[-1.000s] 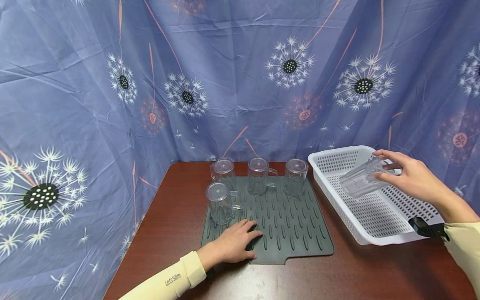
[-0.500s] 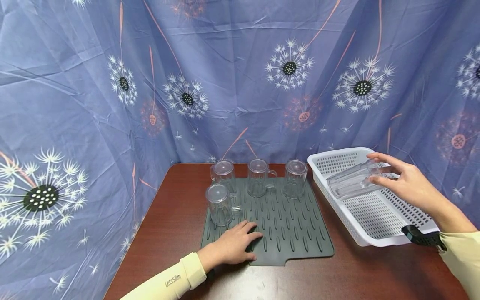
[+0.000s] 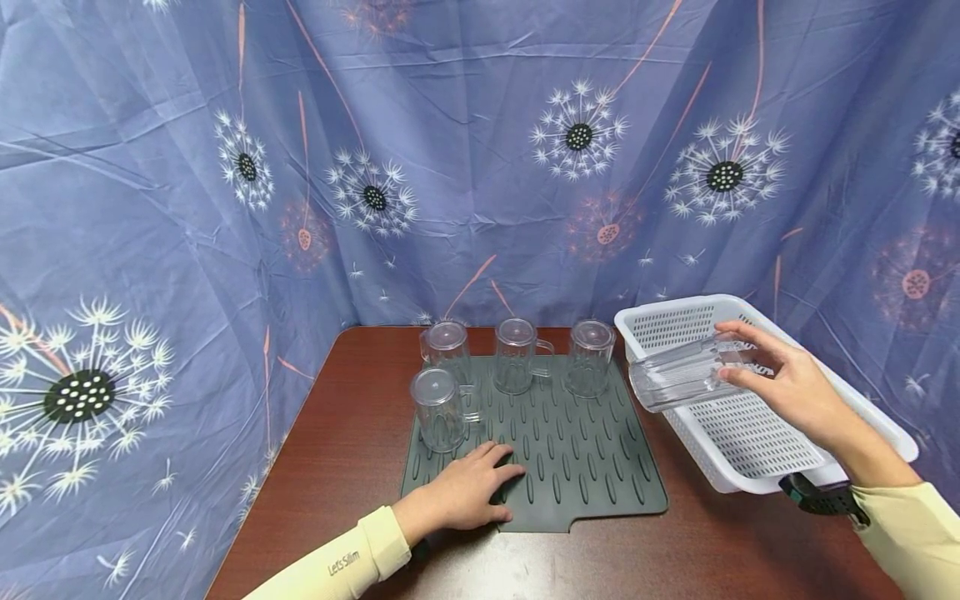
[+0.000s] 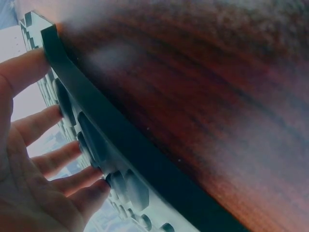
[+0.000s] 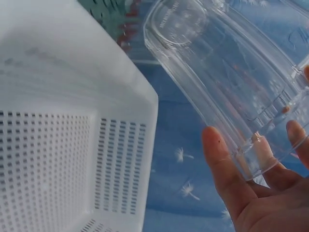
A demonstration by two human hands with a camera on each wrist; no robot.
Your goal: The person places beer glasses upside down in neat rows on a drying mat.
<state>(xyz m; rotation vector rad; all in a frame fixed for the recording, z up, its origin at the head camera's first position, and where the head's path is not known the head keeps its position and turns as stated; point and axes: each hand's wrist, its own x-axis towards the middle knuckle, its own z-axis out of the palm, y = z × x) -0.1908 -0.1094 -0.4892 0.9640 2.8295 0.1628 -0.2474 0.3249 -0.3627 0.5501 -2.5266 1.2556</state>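
Observation:
My right hand (image 3: 795, 392) grips a clear mug (image 3: 678, 372) near its rim, thumb on one side and fingers on the other. The mug is tilted, base pointing left, above the left edge of the white basket (image 3: 701, 457). In the right wrist view, embossed marks show on the mug's base (image 5: 178, 21). My left hand (image 3: 467, 487) rests with spread fingers on the near left part of the dark green ridged mat (image 3: 600, 500); in the left wrist view its fingertips touch the ridges. Several clear mugs stand upside down on the mat, among them a front one (image 3: 441, 412).
Upside-down mugs (image 3: 515, 358) line the back of the mat, the rightmost mug (image 3: 590, 358) close to the basket's left wall. The brown table (image 3: 330, 450) backs onto a blue dandelion-print curtain (image 3: 465, 167). The basket has perforated walls.
My right hand has carried the mug leftward, from above the basket's inside to over its left rim, turning it closer to level. The left hand has stayed on the mat.

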